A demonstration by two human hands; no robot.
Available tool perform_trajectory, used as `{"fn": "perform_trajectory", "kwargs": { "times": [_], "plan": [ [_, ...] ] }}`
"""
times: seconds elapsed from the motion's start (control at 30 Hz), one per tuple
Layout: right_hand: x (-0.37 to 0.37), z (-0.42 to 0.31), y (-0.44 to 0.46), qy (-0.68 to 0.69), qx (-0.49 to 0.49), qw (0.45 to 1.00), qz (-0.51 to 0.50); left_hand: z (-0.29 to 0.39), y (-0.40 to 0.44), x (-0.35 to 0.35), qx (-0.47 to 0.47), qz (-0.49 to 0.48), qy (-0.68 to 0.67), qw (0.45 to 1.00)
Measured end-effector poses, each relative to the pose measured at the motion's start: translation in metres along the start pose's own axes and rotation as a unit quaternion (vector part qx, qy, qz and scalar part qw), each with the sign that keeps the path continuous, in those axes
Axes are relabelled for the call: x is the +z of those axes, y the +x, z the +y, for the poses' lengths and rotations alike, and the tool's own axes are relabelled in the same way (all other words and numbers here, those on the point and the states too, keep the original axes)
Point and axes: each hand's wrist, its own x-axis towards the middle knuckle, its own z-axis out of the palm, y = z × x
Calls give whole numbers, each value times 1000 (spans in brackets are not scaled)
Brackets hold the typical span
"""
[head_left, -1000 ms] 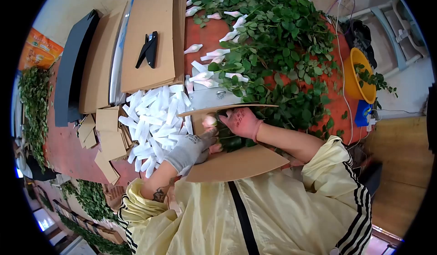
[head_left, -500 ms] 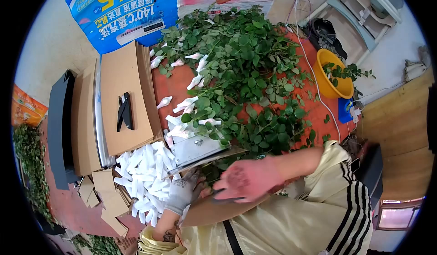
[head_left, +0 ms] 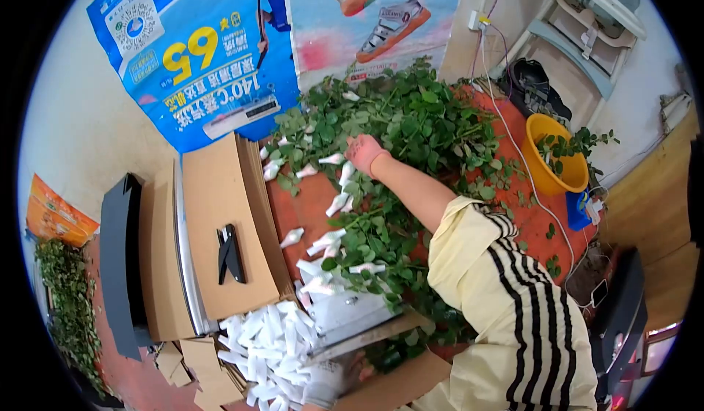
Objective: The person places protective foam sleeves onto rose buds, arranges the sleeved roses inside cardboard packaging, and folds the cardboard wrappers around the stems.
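Observation:
My right hand [head_left: 365, 154], in a pink glove, reaches out over the far part of the rose pile, beside the netted rosebuds [head_left: 347, 174]; its fingers are hidden among leaves and buds. Near the bottom edge, my left hand [head_left: 323, 383] wears a grey-white glove and is blurred, next to the heap of white foam sleeves [head_left: 268, 345]. It lies by a cardboard sheet [head_left: 400, 385] and a metal box [head_left: 352, 314]. What it holds cannot be made out. Green leafy stems [head_left: 418, 118] spread across the red table [head_left: 304, 206].
A black stapler [head_left: 230, 254] lies on stacked cardboard [head_left: 213, 191] at the left. Small cardboard pieces [head_left: 209, 367] lie below it. At the right are a yellow basin [head_left: 561, 180] with leaves, a white cable [head_left: 529, 198] and a folded chair [head_left: 572, 52].
My right hand has left the cardboard near my body and stretched forward to the far roses. My left hand stays near the sleeves. The view has tilted up, showing more of the wall posters.

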Motion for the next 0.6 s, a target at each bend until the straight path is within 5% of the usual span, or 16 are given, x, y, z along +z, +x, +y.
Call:
{"fn": "perform_trajectory", "kwargs": {
  "times": [0.2,0.3,0.43,0.47,0.5,0.57,0.6],
  "plan": [
    [-11,11,5,51,-15,996,-72,-10,-2,11,29,59,23,998],
    [-42,49,-19,165,151,966,129,-5,-4,7,19,62,22,998],
    [-64,192,-55,224,343,825,390,-1,-7,6,114,133,88,981],
    [-76,233,-78,189,458,809,317,-14,-5,18,76,114,88,987],
    [-110,264,-116,316,480,695,433,-21,-3,22,39,97,90,990],
    [-148,310,-180,326,380,581,642,-13,-3,8,45,77,68,994],
    [-172,319,-207,387,360,534,660,-8,-4,3,48,68,53,995]
  ]
}}
